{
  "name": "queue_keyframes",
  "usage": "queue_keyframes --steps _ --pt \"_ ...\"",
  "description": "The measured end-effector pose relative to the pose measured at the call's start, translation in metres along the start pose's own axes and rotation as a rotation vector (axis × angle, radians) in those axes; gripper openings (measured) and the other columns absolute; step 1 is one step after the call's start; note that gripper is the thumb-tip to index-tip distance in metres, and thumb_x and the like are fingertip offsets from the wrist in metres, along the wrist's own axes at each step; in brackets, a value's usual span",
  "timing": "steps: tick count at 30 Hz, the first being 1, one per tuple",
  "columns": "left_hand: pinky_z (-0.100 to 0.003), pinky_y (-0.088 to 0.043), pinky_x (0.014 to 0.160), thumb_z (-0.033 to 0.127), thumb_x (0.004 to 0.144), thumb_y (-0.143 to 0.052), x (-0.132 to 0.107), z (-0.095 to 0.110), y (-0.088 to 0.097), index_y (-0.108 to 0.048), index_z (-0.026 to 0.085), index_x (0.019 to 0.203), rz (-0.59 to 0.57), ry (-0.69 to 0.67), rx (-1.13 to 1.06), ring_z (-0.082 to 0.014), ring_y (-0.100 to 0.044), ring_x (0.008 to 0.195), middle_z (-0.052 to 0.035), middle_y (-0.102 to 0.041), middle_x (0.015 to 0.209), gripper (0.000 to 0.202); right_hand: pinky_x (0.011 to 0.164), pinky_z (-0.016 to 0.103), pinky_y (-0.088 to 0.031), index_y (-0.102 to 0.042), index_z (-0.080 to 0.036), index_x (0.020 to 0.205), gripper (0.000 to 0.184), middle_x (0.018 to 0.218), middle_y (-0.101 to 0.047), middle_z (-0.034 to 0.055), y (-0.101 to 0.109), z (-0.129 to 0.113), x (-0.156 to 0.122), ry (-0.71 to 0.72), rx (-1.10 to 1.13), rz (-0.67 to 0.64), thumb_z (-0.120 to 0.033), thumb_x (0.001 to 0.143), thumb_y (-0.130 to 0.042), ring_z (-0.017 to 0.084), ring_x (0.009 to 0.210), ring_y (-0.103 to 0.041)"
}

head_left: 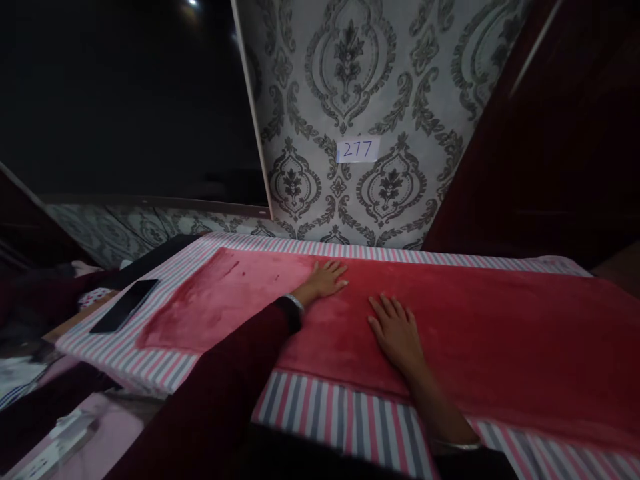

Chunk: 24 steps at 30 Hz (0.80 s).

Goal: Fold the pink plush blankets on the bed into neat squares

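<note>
A long red plush cloth [500,333] lies spread flat over a striped pink, grey and white cover [345,413]. Its left part looks paler pink than the rest, with a few small dark marks. My left hand [324,280] rests palm down on the cloth near its far side, fingers stretched out toward the right. Nearer to me and further right, my right hand [397,333] also lies flat on the red cloth with its fingers extended. Neither hand holds anything.
A black phone [125,307] lies on the striped cover at the left. Behind stand a large dark screen [125,100] and a patterned wall with a paper label [358,150] reading 277. A white power strip [60,443] is at the lower left.
</note>
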State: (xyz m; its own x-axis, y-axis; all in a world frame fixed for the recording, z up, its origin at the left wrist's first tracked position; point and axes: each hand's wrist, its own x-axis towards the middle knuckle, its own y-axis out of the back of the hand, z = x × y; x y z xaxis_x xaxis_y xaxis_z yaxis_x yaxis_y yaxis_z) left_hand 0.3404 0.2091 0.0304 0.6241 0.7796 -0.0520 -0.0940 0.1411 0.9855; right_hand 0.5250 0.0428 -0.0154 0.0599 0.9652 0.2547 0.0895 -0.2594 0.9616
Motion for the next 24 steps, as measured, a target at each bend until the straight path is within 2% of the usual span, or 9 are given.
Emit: queue_keyframes --steps 3,6,8,12,16,19,24 --pt "-0.062 -0.012 0.127 0.054 0.104 -0.035 0.001 -0.021 -0.002 -0.034 0.031 0.162 0.062 0.020 0.005 -0.0287 -0.021 0.160 -0.0091 -0.028 0.171 0.062 0.118 0.054 -0.033 -0.054 -0.029 0.151 0.051 0.161 -0.048 0.0074 -0.005 0.003 0.000 0.003 -0.017 0.000 -0.038 0.105 -0.037 0.030 0.148 -0.041" --pt "-0.058 -0.014 0.128 0.053 0.105 -0.032 -0.015 -0.066 0.006 -0.032 0.030 0.163 0.075 0.142 0.043 -0.0273 -0.021 0.160 -0.0079 -0.027 0.171 0.062 0.118 0.053 -0.034 -0.054 -0.030 0.151 0.051 0.160 -0.049 0.0070 -0.010 0.006 -0.001 0.021 -0.024 0.020 -0.038 0.104 -0.036 0.029 0.147 -0.043" --pt "-0.056 -0.013 0.128 0.051 0.105 -0.029 -0.031 -0.103 0.015 -0.031 0.029 0.163 0.062 0.239 0.072 -0.0265 -0.020 0.160 -0.0079 -0.025 0.172 0.062 0.117 0.053 -0.034 -0.055 -0.030 0.150 0.051 0.159 -0.051 0.0068 -0.013 0.009 -0.002 0.033 -0.026 0.043 -0.038 0.104 -0.035 0.029 0.146 -0.043" --pt "-0.060 -0.011 0.127 0.048 0.106 -0.024 -0.074 -0.177 0.033 -0.029 0.027 0.164 0.047 0.400 0.102 -0.0284 -0.018 0.160 -0.0092 -0.023 0.172 0.062 0.114 0.055 -0.038 -0.058 -0.029 0.148 0.054 0.157 -0.053 0.0077 -0.022 0.016 -0.004 0.066 -0.012 0.084 -0.039 0.102 -0.031 0.031 0.144 -0.045" --pt "-0.063 -0.011 0.125 0.046 0.106 -0.026 -0.119 -0.236 0.045 -0.030 0.026 0.164 0.057 0.575 0.140 -0.0294 -0.019 0.160 -0.0107 -0.025 0.172 0.061 0.113 0.057 -0.040 -0.059 -0.028 0.146 0.058 0.155 -0.055 0.0082 -0.032 0.026 -0.005 0.096 0.033 0.130 -0.043 0.101 -0.027 0.032 0.145 -0.044" --pt "-0.065 -0.009 0.125 0.042 0.106 -0.025 -0.141 -0.265 0.048 -0.030 0.026 0.164 0.087 0.666 0.172 -0.0294 -0.018 0.160 -0.0106 -0.024 0.172 0.060 0.113 0.057 -0.040 -0.060 -0.027 0.145 0.061 0.153 -0.057 0.0084 -0.039 0.031 -0.006 0.124 0.062 0.169 -0.046 0.100 -0.024 0.033 0.145 -0.046" --pt "-0.062 -0.027 0.122 0.043 0.106 -0.023 -0.150 -0.287 0.045 -0.026 0.028 0.165 0.095 0.714 0.169 -0.0306 -0.020 0.160 -0.0088 -0.018 0.174 0.061 0.113 0.058 -0.041 -0.060 -0.027 0.145 0.062 0.154 -0.056 0.0084 -0.044 0.036 -0.008 0.134 0.083 0.180 -0.048 0.099 -0.024 0.034 0.145 -0.045"
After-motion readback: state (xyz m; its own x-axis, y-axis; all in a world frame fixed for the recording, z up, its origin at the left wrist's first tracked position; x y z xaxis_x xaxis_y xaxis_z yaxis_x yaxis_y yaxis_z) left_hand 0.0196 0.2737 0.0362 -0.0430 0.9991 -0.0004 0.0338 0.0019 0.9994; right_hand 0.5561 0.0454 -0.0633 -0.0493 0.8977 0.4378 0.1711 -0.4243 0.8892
